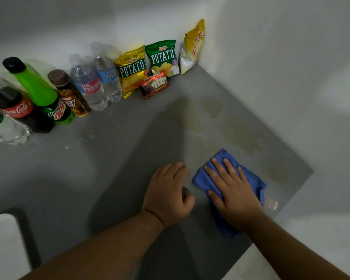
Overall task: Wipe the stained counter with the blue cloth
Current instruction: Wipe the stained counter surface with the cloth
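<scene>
Right grip [232, 193] spread flat, pressing blue cloth [202, 179] onto surface [109, 158]. Left grip [168, 195] curled, empty, just beside. I see yellowish stains [240, 136] beyond the cloth: most wiping left, I judge.

A single wide-angle view, worn on the person's head, looks forward and steeply down onto the grey table [113, 158] from its near side. It sits close: both forearms enter from the bottom edge, and the left hand [168, 196] and right hand [234, 197] lie just below the middle. The view faces the corner where the far wall [69, 23] meets the side wall [287, 57]. The row of bottles [89, 87] and snack bags [163, 57] along the far wall crosses the upper left, and the bottles nearest the left edge lean outward under the lens.
</scene>
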The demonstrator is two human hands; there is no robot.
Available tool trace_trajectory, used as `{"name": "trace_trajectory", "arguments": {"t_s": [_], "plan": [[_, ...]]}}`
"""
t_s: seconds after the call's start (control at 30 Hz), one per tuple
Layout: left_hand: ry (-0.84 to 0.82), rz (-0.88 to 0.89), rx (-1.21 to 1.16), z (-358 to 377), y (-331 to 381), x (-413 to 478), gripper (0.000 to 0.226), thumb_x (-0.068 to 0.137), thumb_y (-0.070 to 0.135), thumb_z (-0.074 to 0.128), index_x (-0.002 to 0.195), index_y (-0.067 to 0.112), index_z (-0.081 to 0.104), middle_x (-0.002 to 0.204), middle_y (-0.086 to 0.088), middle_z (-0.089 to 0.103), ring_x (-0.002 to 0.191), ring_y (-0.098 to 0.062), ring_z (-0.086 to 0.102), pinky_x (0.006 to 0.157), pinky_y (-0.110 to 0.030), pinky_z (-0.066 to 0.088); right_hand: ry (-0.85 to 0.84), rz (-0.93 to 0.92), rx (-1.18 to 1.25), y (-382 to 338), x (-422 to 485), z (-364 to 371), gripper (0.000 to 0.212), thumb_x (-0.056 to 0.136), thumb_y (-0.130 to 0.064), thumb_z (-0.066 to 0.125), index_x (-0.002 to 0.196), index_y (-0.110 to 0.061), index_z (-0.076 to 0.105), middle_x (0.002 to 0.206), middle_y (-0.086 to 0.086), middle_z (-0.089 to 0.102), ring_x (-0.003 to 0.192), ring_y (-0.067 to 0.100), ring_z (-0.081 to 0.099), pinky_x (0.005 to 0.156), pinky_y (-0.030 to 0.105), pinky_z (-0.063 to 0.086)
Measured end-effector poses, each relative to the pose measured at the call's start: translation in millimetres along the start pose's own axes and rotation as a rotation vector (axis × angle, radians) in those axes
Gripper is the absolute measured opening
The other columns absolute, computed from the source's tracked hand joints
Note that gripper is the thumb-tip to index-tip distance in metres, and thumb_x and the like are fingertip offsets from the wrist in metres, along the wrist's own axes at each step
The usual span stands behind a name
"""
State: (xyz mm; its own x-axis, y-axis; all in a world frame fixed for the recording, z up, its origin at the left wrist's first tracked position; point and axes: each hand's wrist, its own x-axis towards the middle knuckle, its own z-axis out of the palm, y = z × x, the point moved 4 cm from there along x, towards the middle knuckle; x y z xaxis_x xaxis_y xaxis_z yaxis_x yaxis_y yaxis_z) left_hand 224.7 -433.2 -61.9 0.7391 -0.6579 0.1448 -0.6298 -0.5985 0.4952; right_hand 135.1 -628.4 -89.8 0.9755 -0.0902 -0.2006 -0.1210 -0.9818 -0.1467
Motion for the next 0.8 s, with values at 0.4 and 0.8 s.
{"name": "trace_trajectory", "arguments": {"t_s": [0.4,0.8], "plan": [[-0.074,0.019,0.239,-26.0,-65.1,66.9,0.064,0.085,0.055,0.058,0.133,0.013,0.06,0.147,-0.01,0.055,0.138,-0.033,0.048,0.12,-0.055,0.033,0.04,0.148,0.011,-16.6,46.1,-11.7,0.069,0.102,-0.066,0.012,0.164,-0.038,0.004,0.173,-0.009,-0.009,0.158,0.021,-0.018,0.127,0.052,-0.006],[0.002,-0.084,0.249,-26.9,-94.0,73.2,0.073,0.085,0.066,0.046,0.138,0.016,0.059,0.152,-0.007,0.052,0.139,-0.032,0.046,0.122,-0.053,0.029,0.041,0.144,0.035,-5.4,53.4,-18.0,0.07,0.1,-0.069,0.011,0.164,-0.04,0.006,0.173,-0.011,-0.008,0.158,0.018,-0.017,0.128,0.052,-0.002]]}}
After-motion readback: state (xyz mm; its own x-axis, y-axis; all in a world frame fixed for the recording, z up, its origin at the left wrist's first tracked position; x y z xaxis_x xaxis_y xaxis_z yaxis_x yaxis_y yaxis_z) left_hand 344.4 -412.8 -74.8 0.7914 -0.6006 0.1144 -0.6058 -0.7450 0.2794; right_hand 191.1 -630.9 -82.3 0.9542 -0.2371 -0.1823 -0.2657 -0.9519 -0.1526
